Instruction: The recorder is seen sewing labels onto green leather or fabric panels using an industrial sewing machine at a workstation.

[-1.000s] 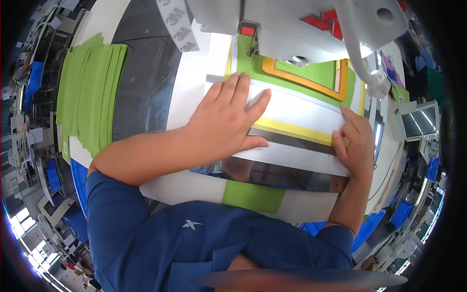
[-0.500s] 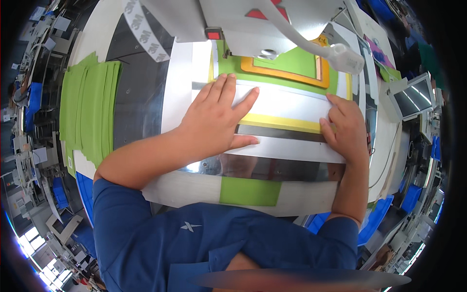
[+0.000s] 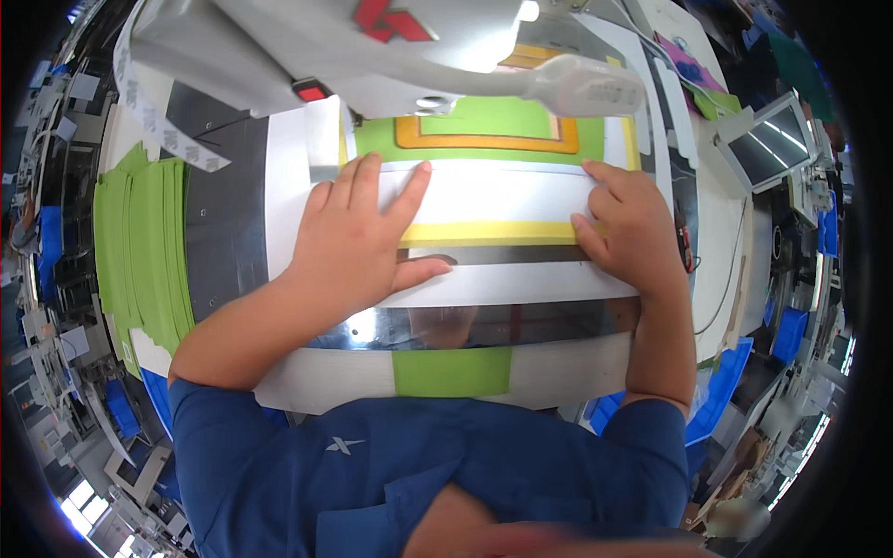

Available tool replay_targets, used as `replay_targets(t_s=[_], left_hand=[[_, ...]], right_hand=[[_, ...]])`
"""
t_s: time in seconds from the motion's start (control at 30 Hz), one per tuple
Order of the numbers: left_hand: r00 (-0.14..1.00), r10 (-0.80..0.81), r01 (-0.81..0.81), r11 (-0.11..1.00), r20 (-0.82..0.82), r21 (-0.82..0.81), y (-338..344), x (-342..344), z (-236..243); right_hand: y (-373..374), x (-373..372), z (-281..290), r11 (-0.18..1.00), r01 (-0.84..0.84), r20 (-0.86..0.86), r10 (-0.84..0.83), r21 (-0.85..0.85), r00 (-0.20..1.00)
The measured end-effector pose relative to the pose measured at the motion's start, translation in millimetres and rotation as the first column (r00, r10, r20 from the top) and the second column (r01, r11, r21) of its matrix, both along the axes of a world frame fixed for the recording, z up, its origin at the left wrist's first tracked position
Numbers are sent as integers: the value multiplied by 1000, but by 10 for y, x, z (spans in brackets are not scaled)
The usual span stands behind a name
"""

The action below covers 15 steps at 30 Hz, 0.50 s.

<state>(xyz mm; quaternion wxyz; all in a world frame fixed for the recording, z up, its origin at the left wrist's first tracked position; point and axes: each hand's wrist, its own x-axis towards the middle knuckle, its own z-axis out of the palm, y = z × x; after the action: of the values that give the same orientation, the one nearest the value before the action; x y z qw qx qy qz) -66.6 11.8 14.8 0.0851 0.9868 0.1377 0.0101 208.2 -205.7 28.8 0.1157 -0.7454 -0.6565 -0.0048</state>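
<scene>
My left hand (image 3: 349, 228) lies flat with its fingers spread. Its fingertips touch near the front edge of a green sheet (image 3: 372, 139), over a white panel (image 3: 493, 193) with a yellow border strip (image 3: 493, 232). My right hand (image 3: 634, 223) rests at the panel's right side, index finger stretched to the same edge, thumb on the yellow strip and the other fingers bent. Neither hand grips anything. On the green sheet sits an orange rectangular frame (image 3: 437, 143), partly hidden behind a machine head.
The white machine head (image 3: 233, 56) with a red switch overhangs the work, a pale tube-shaped part (image 3: 586, 86) beside it. Green sheets (image 3: 139, 246) are stacked at left. A small green piece (image 3: 453, 372) lies near my body. A screen (image 3: 770, 139) stands at right.
The whole view has shifted, so the machine head and work appear further left. Both hands keep about the same places along the green sheet's front edge.
</scene>
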Motion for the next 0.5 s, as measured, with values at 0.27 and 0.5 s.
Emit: replay_targets(t_s=[0.27,0.5], left_hand=[[1000,-21,20,997,18,74,198,354,-26],[998,-3,-5,993,60,120,227,283,9]], right_hand=[[11,-3,-111,996,-50,-24,52,79,998],[-28,5,-224,984,-53,-24,58,168,998]])
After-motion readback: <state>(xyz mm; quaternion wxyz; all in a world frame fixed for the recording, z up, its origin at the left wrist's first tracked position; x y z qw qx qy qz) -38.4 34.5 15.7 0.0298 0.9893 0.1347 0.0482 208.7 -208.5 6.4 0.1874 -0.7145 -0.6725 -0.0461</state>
